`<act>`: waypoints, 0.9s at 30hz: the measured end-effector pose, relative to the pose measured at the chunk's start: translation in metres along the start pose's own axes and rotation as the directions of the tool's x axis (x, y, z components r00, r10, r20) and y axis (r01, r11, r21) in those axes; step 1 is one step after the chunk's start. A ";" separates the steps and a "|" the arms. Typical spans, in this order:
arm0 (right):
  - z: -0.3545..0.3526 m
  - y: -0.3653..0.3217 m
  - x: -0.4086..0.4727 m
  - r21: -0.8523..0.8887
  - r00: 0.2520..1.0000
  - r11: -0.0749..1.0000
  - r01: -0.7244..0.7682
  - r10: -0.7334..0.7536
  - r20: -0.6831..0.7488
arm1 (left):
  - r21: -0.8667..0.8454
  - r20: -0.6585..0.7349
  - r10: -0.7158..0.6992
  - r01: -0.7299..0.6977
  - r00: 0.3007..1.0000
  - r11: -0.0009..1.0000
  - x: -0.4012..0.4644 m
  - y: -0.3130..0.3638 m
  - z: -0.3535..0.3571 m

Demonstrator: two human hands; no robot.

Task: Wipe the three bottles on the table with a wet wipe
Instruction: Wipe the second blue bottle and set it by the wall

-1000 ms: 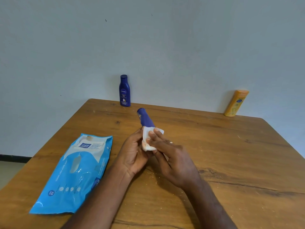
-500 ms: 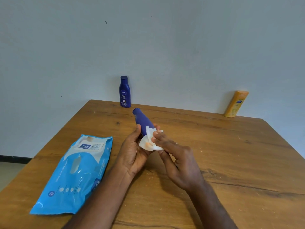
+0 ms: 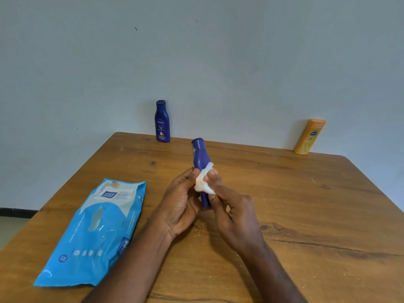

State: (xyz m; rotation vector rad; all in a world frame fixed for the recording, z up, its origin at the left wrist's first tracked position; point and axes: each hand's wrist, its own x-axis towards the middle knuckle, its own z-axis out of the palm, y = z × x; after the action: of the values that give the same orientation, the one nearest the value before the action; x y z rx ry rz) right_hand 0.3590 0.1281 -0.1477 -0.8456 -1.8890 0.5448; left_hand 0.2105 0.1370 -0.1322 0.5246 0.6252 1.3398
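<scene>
The left hand (image 3: pixel 181 206) grasps the small dark blue plastic bottle (image 3: pixel 200 162) above the brown wooden table (image 3: pixel 306 204) (cap pointing away), and the right hand (image 3: pixel 234 213) pinches the crumpled white wet wipe (image 3: pixel 203 182) against its side

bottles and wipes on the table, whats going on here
A person is wiping a dark blue bottle with a white wet wipe. The left hand holds the bottle up off the wooden table while the right hand presses the wipe round its body. A second blue bottle and a yellow bottle stand by the table's far edge, untouched. The blue wipes pack lies flat on the left.
</scene>
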 end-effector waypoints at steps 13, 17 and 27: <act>0.001 0.002 0.008 0.142 0.955 0.965 -0.220 0.243 -0.172 | 0.255 0.095 0.048 -0.071 0.994 0.964 -0.008 -0.008 0.013; -0.001 -0.006 0.011 0.576 0.909 0.765 -0.288 0.408 -0.088 | 0.765 0.133 0.285 -0.281 0.949 0.580 -0.006 -0.009 0.010; -0.021 -0.006 0.023 0.906 0.776 0.376 -0.194 0.623 -0.093 | 0.936 0.321 0.330 -0.351 0.888 0.033 -0.001 -0.021 0.004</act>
State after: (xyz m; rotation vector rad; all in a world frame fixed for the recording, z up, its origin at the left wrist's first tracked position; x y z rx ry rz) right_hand 0.3687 0.1412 -0.1211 -0.6429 -0.7153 1.3791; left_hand 0.2284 0.1329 -0.1429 1.9539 1.4846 1.1522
